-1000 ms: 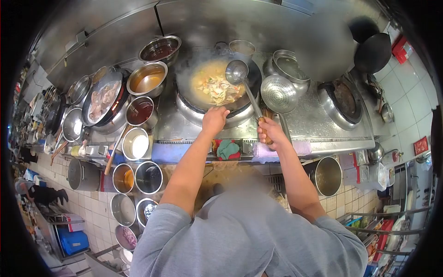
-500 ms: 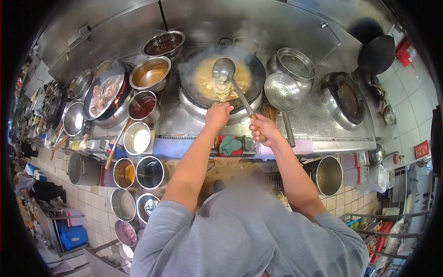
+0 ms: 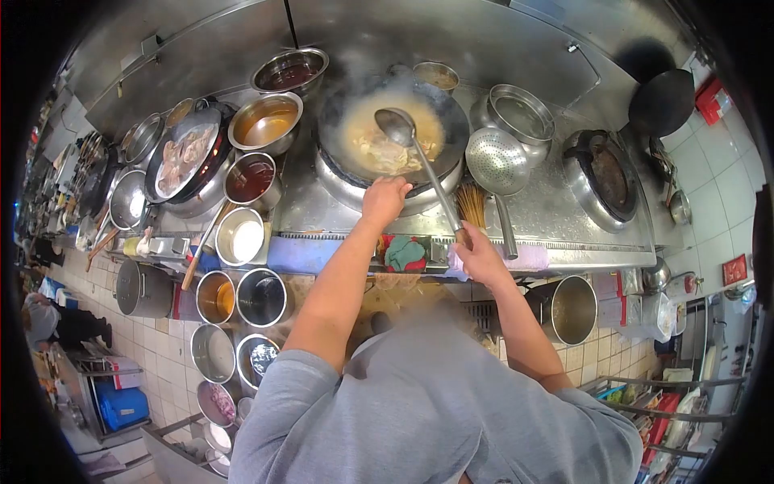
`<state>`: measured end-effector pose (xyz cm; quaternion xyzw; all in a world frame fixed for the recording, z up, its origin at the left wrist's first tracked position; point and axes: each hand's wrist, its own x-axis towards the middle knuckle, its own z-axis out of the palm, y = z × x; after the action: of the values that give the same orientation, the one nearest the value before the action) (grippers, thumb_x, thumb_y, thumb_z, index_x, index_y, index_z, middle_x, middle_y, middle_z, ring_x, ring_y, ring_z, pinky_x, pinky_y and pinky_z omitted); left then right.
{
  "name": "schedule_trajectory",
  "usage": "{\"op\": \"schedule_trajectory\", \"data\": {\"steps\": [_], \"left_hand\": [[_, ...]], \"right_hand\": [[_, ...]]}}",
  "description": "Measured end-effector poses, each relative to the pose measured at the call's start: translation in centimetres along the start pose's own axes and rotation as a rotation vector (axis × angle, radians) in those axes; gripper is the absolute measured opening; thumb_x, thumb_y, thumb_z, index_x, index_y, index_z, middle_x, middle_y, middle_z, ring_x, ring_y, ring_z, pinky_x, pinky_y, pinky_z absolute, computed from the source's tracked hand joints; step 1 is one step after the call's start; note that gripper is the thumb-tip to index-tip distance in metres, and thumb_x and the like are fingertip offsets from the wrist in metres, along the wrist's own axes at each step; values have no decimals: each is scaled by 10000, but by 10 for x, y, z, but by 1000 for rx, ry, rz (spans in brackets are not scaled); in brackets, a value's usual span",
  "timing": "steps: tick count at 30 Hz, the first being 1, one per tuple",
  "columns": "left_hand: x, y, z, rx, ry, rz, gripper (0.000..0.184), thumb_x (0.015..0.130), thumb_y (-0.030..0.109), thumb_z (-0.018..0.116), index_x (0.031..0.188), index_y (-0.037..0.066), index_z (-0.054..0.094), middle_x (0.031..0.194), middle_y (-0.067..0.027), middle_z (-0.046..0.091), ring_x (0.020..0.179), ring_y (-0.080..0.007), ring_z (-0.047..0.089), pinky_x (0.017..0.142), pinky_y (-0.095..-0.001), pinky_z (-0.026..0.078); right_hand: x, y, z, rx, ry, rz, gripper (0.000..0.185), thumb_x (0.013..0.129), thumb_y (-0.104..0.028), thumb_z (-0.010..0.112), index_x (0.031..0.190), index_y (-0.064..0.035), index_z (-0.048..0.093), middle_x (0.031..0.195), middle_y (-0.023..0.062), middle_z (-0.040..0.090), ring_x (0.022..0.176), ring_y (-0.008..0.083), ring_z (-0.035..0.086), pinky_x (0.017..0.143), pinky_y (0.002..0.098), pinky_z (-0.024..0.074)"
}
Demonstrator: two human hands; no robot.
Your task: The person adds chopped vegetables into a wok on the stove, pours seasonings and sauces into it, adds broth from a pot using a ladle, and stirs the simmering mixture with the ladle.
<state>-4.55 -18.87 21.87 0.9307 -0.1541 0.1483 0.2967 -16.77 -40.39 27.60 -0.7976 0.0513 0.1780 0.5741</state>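
Note:
A dark wok point(image 3: 455, 121) sits on the stove's middle burner, steaming, with pale yellow broth and food point(image 3: 387, 153) in it. My left hand point(image 3: 385, 199) is closed at the wok's near rim; what its fingers grip is hidden. My right hand point(image 3: 481, 256) is wrapped round the wooden end of a long ladle point(image 3: 435, 181). The ladle's bowl hangs over the broth, left of the middle. Just right of the ladle lie a bamboo brush point(image 3: 470, 205) and a perforated strainer point(image 3: 497, 161).
Metal bowls of sauce point(image 3: 264, 123) stand left of the wok. Farther left is a pan of raw meat point(image 3: 187, 160). A lidded pot point(image 3: 522, 113) and another burner point(image 3: 606, 177) are at right. Pots point(image 3: 260, 298) stand below the counter edge. A person point(image 3: 60, 321) is at far left.
My right hand has moved down and slightly right, toward the counter edge, with the ladle. The ladle bowl has swung left from the wok's right side. My left hand stays at the rim.

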Motion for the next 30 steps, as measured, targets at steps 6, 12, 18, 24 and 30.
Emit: {"op": "schedule_trajectory", "data": {"steps": [6, 12, 18, 24, 30], "left_hand": [[1, 0, 1, 26, -21, -25, 266, 918, 297, 501, 896, 55, 612, 886, -146, 637, 897, -335, 564, 806, -429, 442], [0, 1, 0, 23, -18, -19, 271, 919, 298, 500, 889, 51, 609, 880, -151, 635, 888, -342, 566, 799, -440, 441], [0, -3, 3, 43, 1, 19, 259, 914, 298, 501, 864, 63, 598, 885, -117, 646, 890, -316, 579, 803, -429, 450], [0, -6, 7, 69, 31, 38, 267, 917, 307, 496, 852, 68, 596, 871, -121, 644, 866, -300, 587, 823, -412, 440], [1, -5, 6, 17, 8, 18, 254, 920, 288, 499, 862, 60, 595, 857, -139, 629, 865, -333, 566, 814, -424, 432]], "right_hand": [[-1, -3, -8, 268, 74, 46, 586, 897, -115, 544, 1407, -46, 262, 696, 29, 495, 455, 90, 433, 389, 244, 346], [-37, -24, -24, 542, -63, 113, 320, 909, -117, 519, 1196, -58, 392, 700, 7, 475, 453, 70, 415, 393, 217, 351], [-27, -12, -9, 601, -186, 175, 195, 903, -110, 515, 1085, -91, 446, 679, -5, 462, 449, 71, 405, 391, 215, 331], [44, 7, 4, 108, -40, 47, 396, 899, -133, 535, 1264, -39, 412, 763, 38, 535, 449, 108, 456, 380, 243, 367], [57, 7, -18, -147, 241, -216, 544, 856, -138, 593, 1336, 12, 385, 943, 140, 616, 767, 219, 601, 720, 340, 484]]}}
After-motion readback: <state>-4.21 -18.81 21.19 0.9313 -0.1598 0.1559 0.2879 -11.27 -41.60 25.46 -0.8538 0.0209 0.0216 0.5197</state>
